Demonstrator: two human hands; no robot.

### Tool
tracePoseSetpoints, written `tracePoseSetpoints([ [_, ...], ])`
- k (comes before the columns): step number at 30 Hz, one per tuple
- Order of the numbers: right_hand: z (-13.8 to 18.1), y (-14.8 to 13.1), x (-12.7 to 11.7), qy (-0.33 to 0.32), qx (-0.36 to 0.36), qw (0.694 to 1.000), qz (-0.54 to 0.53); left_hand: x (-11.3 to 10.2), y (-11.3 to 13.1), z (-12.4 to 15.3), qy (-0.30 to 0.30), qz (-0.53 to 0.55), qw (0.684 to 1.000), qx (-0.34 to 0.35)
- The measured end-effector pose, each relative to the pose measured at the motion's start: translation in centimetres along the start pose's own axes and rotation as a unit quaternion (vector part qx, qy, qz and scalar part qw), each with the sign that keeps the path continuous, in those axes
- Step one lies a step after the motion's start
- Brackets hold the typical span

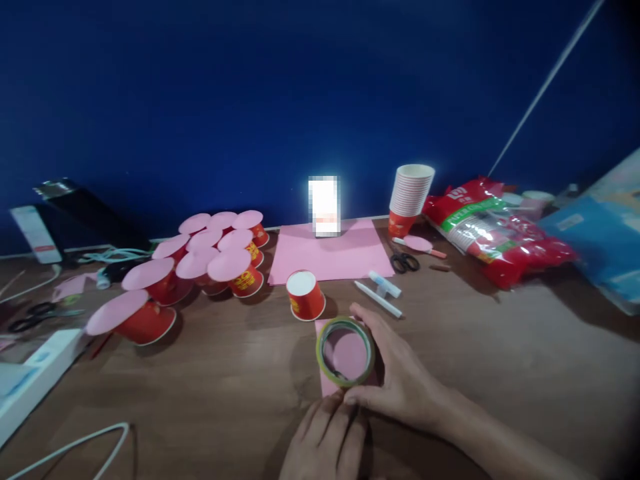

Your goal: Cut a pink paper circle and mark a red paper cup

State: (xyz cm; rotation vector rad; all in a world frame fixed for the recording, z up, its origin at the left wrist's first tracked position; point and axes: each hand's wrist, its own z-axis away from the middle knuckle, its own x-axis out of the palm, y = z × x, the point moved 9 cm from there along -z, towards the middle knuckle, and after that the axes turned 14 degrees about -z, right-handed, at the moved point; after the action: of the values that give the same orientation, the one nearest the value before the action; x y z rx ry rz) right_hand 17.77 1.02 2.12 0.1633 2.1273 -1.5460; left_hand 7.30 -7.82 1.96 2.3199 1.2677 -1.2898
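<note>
A roll of tape (320, 350) lies flat on a small piece of pink paper (327, 387), and more pink shows through its middle. My right hand (403, 380) holds the roll from the right, thumb at its near edge and fingers along its far right side. Just in front of the roll, my left hand (325, 437) lies with fingers stretched over the paper's near edge, holding nothing I can see. Beyond the roll stands an upside-down red paper cup (307, 300) with a white base. A white marker (379, 299) and a glue pen (385, 285) lie right of it.
Several red cups topped with pink discs (229, 265) stand at left. Pink sheets (330, 257) lie behind, under a bright pixelated upright rectangle (325, 207). Stacked cups (413, 193), black scissors (404, 262) and a red cup bag (500, 233) are at right; a power strip (40, 380) is left.
</note>
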Motion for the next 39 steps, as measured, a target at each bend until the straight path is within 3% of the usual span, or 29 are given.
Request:
tracePoseSetpoints([
  [2,-0.1,0.01,0.68,-0.011,-0.013,0.999,0.026,-0.18,-0.3,0.21,0.028,0.019,0.998,-0.05],
  [9,-0.11,-0.12,1.09,0.005,-0.02,0.998,0.063,0.09,-0.14,0.28,0.039,0.024,0.996,-0.074],
  [17,-0.12,0.18,1.0,0.028,-0.001,0.999,0.045,0.53,0.27,0.59,0.017,0.016,0.998,-0.057],
  [33,-0.21,0.14,0.9,0.037,-0.006,0.998,0.051,-0.07,-0.16,0.21,0.043,0.015,0.996,-0.081],
  [39,0.12,0.66,0.54,0.03,0.037,0.999,0.001,-0.06,-0.37,0.27,0.054,0.026,0.995,-0.084],
])
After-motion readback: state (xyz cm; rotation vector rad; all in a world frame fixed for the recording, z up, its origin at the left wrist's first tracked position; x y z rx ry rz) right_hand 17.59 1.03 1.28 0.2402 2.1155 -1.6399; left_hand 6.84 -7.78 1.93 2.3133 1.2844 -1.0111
